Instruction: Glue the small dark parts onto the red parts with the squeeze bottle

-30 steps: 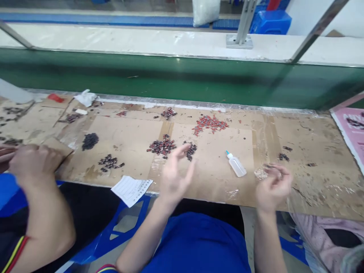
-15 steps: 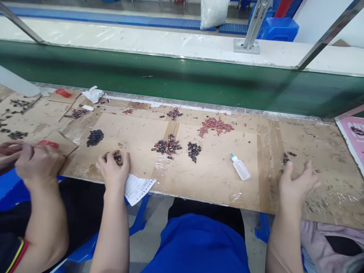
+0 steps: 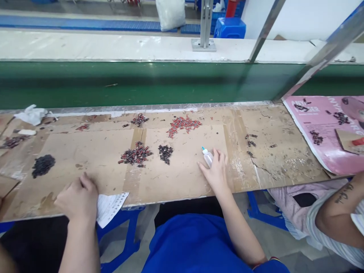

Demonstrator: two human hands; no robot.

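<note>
My right hand (image 3: 216, 170) is closed around the clear bottle with the blue tip (image 3: 208, 157), thumb on its left side and fingers on its right. Near the front edge, my left hand (image 3: 78, 195) rests with curled fingers; whatever lies inside or under it is hidden. A white printed paper (image 3: 109, 208) is beside its wrist. Between the hands are a pile of red and black parts (image 3: 135, 153) and a pile of small dark parts (image 3: 165, 154). Behind them lies a spread of red parts (image 3: 183, 124). A black pile (image 3: 43, 165) sits left of my left hand.
Cardboard (image 3: 176, 174) covers the table. Loose dark parts (image 3: 250, 143) lie right of the bottle. A pink sheet (image 3: 309, 125) holds more parts. Another person's tattooed arm (image 3: 341, 212) is at the right edge. A green panel (image 3: 142, 85) and metal posts (image 3: 206, 22) stand behind.
The view has swung to the right. My right hand has moved left from the loose dark parts and taken hold of the bottle. My left hand's fingers, earlier around dark parts, are curled tighter.
</note>
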